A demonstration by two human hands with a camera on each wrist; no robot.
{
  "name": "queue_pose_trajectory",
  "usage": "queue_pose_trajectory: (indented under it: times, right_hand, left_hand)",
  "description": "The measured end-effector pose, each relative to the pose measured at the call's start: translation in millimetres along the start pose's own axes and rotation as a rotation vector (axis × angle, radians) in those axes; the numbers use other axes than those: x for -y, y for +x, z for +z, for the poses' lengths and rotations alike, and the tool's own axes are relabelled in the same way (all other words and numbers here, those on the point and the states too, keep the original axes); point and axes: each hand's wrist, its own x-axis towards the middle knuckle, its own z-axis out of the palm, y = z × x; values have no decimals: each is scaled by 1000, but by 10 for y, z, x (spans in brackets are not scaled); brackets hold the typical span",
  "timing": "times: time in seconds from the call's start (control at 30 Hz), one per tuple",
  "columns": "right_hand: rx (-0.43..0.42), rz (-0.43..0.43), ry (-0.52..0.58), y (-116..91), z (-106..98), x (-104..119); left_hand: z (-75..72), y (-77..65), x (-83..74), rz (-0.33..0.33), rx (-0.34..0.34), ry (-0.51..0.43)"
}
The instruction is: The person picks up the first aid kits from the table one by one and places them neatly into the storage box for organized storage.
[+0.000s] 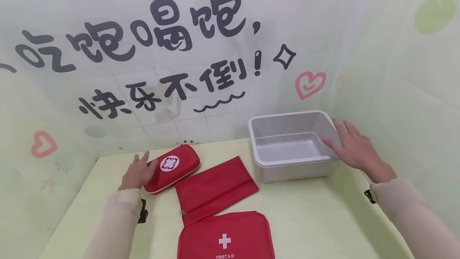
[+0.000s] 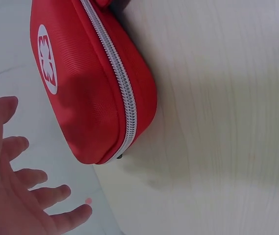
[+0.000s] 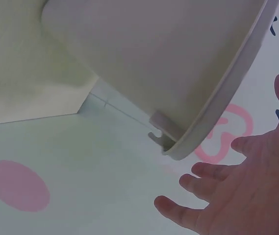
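Note:
My left hand (image 1: 138, 171) hovers at the left end of a red hard case (image 1: 187, 161) with a white round emblem. In the left wrist view its fingers (image 2: 46, 196) are spread, with a gap between them and the zipped case (image 2: 95, 88). My right hand (image 1: 357, 147) is at the right rim of a white plastic basin (image 1: 294, 171), thumb over the opening. The right wrist view shows loosely spread fingers (image 3: 178, 213) apart from the basin's rim (image 3: 227, 93). Inside, the basin holds nothing visible.
A flat red zip pouch (image 1: 217, 189) lies right of the case. Nearer me is a red first aid bag (image 1: 224, 231) with a white cross, cut off by the frame's bottom. All rest on a pale wooden table (image 1: 305, 219) against printed fabric walls (image 1: 215, 131).

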Motion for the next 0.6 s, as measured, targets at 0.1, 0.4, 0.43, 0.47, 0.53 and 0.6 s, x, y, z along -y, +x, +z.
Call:
queue_pose_trajectory:
  times: [0.1,0.4,0.43,0.47,0.53,0.6]
  right_hand:
    - [-13,-2,12,-55,26,-24]
    - [33,68,113,-198,78,-46]
    - [28,74,125,-212,88,-49]
    - [14,78,137,-224,99,-51]
    - [-20,81,159,-248,126,-62]
    - [-56,85,177,-277,159,-83]
  left_hand:
    - [39,12,18,-7,18,-31]
    - [135,60,44,-11,64,-75]
    - [140,65,41,-8,64,-77]
    - [144,70,38,-8,63,-80]
    - [148,79,35,-8,62,-86]
    - [150,85,34,-7,62,-86]
